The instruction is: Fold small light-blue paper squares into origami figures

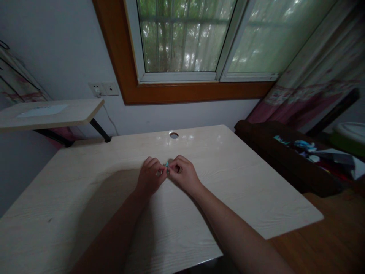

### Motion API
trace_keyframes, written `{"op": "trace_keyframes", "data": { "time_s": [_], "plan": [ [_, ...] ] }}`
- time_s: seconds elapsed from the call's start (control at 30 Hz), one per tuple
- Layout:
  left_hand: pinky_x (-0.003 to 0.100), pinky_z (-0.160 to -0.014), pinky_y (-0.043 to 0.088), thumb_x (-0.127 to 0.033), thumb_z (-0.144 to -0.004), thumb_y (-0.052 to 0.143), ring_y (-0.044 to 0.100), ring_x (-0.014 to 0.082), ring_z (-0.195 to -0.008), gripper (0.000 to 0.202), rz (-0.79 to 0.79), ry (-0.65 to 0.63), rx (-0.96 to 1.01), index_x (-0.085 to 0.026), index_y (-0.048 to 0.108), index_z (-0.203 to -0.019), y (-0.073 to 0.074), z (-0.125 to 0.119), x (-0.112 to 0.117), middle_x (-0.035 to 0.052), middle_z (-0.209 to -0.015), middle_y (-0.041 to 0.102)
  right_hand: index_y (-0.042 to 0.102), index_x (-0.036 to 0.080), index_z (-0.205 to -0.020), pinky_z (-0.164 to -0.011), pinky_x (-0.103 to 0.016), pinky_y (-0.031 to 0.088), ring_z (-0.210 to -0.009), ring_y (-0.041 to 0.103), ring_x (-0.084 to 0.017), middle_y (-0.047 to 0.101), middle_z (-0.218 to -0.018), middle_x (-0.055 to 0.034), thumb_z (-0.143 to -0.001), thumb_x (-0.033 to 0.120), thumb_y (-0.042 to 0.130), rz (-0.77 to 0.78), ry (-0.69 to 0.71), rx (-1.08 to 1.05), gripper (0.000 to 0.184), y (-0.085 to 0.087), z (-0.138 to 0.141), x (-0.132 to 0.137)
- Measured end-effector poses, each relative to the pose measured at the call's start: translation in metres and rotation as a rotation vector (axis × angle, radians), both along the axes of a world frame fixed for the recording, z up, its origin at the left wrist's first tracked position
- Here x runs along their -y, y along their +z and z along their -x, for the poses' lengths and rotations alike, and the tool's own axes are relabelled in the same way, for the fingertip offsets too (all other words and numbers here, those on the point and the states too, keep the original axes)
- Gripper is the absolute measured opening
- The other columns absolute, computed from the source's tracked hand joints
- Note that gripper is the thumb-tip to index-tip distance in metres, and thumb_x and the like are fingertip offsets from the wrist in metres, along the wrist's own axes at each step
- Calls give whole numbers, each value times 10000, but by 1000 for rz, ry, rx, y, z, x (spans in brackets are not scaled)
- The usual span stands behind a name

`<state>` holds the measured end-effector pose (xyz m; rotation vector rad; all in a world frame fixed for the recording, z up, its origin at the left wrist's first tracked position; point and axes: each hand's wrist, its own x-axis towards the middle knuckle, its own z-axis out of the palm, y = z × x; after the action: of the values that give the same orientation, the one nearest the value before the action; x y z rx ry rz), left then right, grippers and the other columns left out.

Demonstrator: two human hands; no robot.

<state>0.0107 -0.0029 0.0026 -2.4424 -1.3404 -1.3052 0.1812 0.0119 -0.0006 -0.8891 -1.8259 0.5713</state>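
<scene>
Near the middle of the view, a small teal-green object [167, 165] is pinched between my two hands, just above the pale wood-grain desk [236, 198]. It is too small to make out its kind. My left hand [151, 175] holds it from the left between thumb and index finger, with the other fingers curled. From the right, my right hand [184, 173] pinches it in the same way. The fingertips hide much of the object and nearly meet around it.
A raised shelf [71, 114] on black legs stands at the desk's left rear. A round cable hole [173, 135] lies near the back edge. Beyond are a wood-framed window [182, 91] and wall sockets [104, 89]. On the right, a dark brown piece of furniture [265, 152] holds assorted items.
</scene>
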Motion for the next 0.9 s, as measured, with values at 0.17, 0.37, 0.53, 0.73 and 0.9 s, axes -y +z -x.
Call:
{"op": "trace_keyframes", "data": {
  "time_s": [0.17, 0.37, 0.53, 0.73, 0.9],
  "plan": [
    [344, -705, 427, -118, -797, 640, 502, 192, -728, 199, 41, 37, 66, -218, 507, -688, -2, 1, -1, 3, -677, 545, 692, 209, -840, -593, -257, 422, -677, 540, -139, 565, -778, -13, -814, 148, 673, -6, 18, 1, 69, 4, -1, -2],
    [340, -730, 464, -148, -813, 660, 557, 186, -756, 99, 103, 17, 162, -214, 602, -766, -3, 3, -2, 7, -731, 603, 703, 216, -875, -639, -260, 444, -726, 556, -141, 595, -830, -21, -847, 168, 691, 42, 89, -10, 57, 10, -6, -5],
    [335, -757, 490, -169, -839, 648, 587, 185, -807, 50, 175, -41, 206, -219, 652, -841, -1, 4, -1, 25, -812, 636, 692, 213, -877, -657, -266, 431, -752, 555, -145, 591, -840, -22, -869, 220, 689, 54, 118, 6, 11, 11, -10, -7],
    [335, -800, 483, -234, -891, 611, 582, 184, -841, 71, 230, -69, 181, -204, 653, -843, -2, 6, -2, 31, -831, 630, 665, 199, -851, -666, -269, 418, -754, 543, -148, 571, -828, -18, -876, 240, 677, 44, 139, 20, 50, 8, -11, -8],
    [338, -809, 474, -246, -927, 555, 567, 191, -873, 112, 266, -64, 152, -199, 634, -861, -5, 5, -2, 42, -865, 607, 650, 195, -852, -696, -275, 420, -783, 543, -156, 559, -834, -20, -885, 201, 650, 31, 163, 13, 34, 5, -10, -9]
  ]
}}
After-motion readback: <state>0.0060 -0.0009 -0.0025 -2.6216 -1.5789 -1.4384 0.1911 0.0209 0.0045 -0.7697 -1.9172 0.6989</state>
